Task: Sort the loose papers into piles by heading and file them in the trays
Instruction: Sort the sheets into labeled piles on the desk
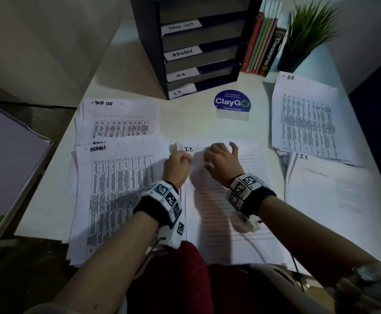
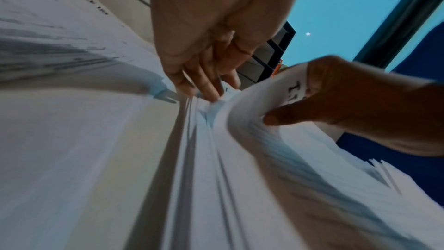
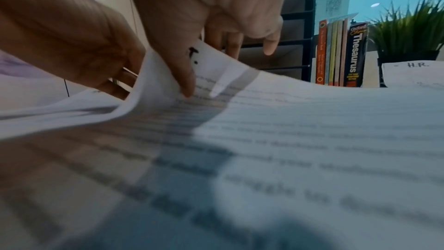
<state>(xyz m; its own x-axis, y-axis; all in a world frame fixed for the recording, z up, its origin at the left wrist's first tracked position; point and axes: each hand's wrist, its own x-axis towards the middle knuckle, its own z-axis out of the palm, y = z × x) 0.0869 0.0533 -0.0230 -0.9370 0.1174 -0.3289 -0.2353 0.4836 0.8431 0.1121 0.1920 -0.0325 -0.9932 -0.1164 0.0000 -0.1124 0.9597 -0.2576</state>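
While hands (image 1: 196, 158) grip it, I.T. stack (image 1: 230, 200) curls

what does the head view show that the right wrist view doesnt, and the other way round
Only the head view shows the TASK LIST pile, the ADMIN pile, the ClayGo sticker and the tray labels. Only the right wrist view shows the right hand from below, thumb pressed on the lifted I.T. sheet. Both show the Thesaurus, the plant, the H.R. pile and the left hand.
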